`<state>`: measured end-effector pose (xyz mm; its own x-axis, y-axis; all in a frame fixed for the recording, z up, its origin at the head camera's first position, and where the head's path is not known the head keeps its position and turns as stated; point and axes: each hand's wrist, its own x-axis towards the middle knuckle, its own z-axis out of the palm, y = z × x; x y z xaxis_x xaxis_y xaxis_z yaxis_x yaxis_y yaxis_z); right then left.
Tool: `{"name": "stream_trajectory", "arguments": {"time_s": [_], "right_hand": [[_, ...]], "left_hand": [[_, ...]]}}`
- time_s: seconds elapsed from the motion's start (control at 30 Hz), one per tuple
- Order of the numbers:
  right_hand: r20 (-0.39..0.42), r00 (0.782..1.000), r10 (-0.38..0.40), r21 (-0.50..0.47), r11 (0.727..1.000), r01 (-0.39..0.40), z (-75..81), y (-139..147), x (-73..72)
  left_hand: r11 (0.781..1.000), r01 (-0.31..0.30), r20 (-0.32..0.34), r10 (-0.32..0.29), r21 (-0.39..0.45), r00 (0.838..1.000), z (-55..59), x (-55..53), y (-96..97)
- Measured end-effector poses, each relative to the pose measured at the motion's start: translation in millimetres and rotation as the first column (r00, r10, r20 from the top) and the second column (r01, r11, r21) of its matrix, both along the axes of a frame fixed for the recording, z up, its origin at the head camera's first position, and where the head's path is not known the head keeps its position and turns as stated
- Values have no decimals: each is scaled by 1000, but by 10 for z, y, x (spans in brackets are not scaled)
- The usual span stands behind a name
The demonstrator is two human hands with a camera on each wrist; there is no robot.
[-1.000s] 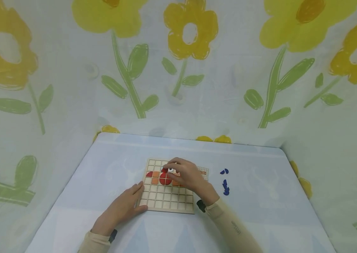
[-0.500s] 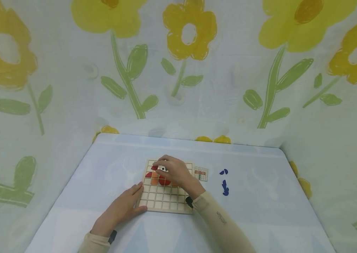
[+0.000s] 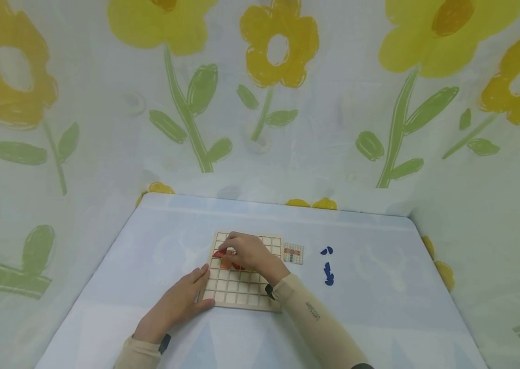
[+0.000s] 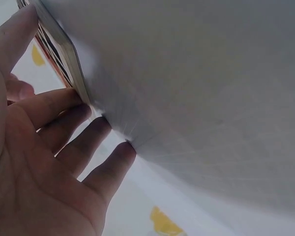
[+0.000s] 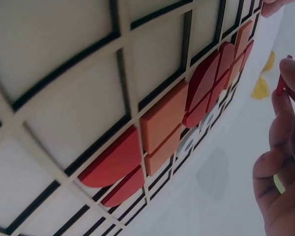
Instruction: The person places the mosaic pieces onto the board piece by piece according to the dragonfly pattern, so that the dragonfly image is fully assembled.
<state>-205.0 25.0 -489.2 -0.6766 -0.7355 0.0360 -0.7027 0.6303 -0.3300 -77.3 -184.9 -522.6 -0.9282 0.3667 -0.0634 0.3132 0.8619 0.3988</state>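
A wooden grid board (image 3: 230, 297) lies on the table. My left hand (image 3: 181, 300) rests against its left edge, fingers fairly straight, thumb near the front corner. Over the upper left of the board, my right hand (image 3: 250, 253) pinches a small red tile (image 5: 281, 81) between thumb and finger, held off the board in the right wrist view. Set in the grid are orange square tiles (image 5: 164, 125), red quarter-round tiles (image 5: 115, 160), a red disc of tiles (image 5: 204, 88) and white eye tiles (image 5: 189, 142). My right hand covers some of them in the head view.
A small pattern card (image 3: 293, 254) lies right of the board. Further right are two dark blue tiles (image 3: 326, 250) and a cluster of overlapping blue tiles (image 3: 329, 274). A flowered curtain (image 3: 315, 154) rises behind the table.
My right hand has moved left across the board with the red tile, toward the red and orange tiles at its left side. The left hand has stayed at the edge.
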Motion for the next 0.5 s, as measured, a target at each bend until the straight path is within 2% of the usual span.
{"name": "stream_trajectory", "arguments": {"time_s": [0.2,0.5], "right_hand": [[33,999,9,63,998,-12,-33,-119,-6],[-3,1000,25,133,991,-25,-133,-242,-9]], "left_hand": [[1000,13,-22,-13,8,1000,27,12,-15],[999,31,-42,-31,18,999,-13,8,-15]]}}
